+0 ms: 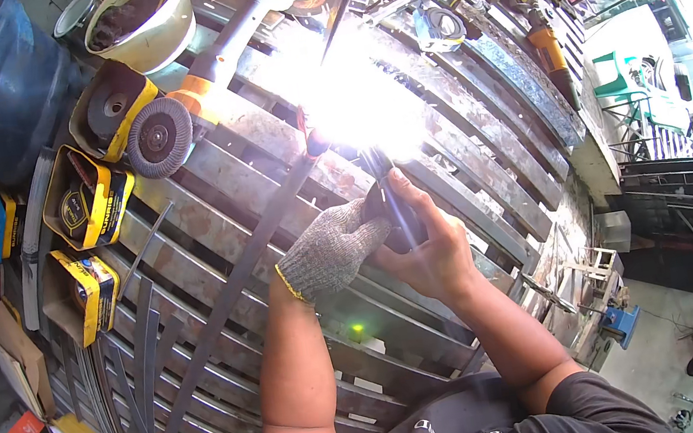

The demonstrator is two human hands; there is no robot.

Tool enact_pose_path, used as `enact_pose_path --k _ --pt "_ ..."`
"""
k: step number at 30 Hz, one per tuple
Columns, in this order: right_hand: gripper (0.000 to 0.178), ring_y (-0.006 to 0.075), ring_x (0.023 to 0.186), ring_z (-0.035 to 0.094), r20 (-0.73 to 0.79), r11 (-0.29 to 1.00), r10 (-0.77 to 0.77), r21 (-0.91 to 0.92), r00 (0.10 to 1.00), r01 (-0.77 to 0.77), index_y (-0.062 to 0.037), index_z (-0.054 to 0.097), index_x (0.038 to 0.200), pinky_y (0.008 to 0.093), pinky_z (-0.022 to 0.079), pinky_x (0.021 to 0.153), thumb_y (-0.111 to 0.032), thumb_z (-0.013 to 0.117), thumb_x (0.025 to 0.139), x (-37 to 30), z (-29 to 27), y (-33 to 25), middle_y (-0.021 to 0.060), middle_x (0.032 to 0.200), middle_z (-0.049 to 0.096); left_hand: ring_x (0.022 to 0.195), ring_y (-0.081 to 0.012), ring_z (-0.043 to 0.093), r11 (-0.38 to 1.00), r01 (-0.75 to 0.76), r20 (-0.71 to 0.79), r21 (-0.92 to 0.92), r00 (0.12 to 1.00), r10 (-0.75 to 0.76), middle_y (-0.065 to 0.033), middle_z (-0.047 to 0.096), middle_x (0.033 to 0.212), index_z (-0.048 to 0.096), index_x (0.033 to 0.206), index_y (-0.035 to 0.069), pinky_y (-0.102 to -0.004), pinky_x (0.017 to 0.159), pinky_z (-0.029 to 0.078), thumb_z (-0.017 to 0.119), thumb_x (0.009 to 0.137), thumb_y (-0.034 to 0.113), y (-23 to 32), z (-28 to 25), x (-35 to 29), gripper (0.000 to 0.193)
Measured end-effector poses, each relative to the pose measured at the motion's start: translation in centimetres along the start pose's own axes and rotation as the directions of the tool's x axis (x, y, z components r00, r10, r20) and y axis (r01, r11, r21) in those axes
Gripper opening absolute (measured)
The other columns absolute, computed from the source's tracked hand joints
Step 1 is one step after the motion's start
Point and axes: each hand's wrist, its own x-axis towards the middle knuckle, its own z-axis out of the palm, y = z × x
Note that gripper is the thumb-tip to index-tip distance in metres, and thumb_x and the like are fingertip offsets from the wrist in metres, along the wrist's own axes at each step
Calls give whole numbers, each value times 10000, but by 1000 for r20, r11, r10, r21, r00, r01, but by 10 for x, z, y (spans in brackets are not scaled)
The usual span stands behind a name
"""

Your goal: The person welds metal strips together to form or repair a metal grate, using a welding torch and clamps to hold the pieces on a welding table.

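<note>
A welding torch point(402, 219) with a dark handle is held in front of me by both hands, its front end pointing into a blinding white arc. My left hand point(329, 250), in a grey knit glove with a yellow cuff edge, closes on the handle from the left. Around its right side wraps my bare right hand point(432, 248), thumb lying along the top. Glare hides the torch tip and the spot being welded. A long flat steel bar point(235, 282) runs from the lower left up to the glare, across the slatted metal bench point(321, 346).
An angle grinder with a flap disc point(160, 137) lies left of the arc, beside several yellow-and-black boxes point(88, 197). A cream bucket point(144, 32) stands at the far left. Another grinder point(548, 47) and metal scraps lie at the far right. A blue vise point(621, 325) is at right.
</note>
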Motion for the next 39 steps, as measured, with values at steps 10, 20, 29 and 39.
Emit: enact_pose_path --k 10,20,29,39 --pt "933 140 869 781 -73 996 -88 -36 993 86 -40 516 1598 283 633 771 -42 932 763 -7 6 15 139 1235 789 1061 -398 724 706 508 160 -494 850 -501 -218 729 1148 717 1252 -5 -476 959 558 594 1076 165 -3 17 -7 274" --pt "992 391 1012 791 -29 999 -15 -52 999 14 -126 504 1620 459 646 866 -125 882 703 -2 2 13 192 1202 774 1054 -451 704 917 328 97 -229 945 -314 -262 708 1143 726 1242 31 -529 903 566 568 1066 137 -17 21 -14 259" --pt "953 292 1174 778 7 995 63 -83 998 -62 -64 514 1595 372 608 1003 -148 957 755 1 -4 -3 167 1315 774 970 -306 736 682 540 181 -494 831 -526 -188 736 1002 699 1302 9 -444 839 565 596 1090 199 11 6 4 303" --pt "845 228 809 792 160 900 372 178 914 -397 -77 536 1585 381 633 736 -187 890 826 9 -10 -20 140 1044 804 1073 -257 743 586 576 213 -570 792 -572 -171 767 1120 705 1271 0 -405 932 572 613 1077 161 9 7 1 268"
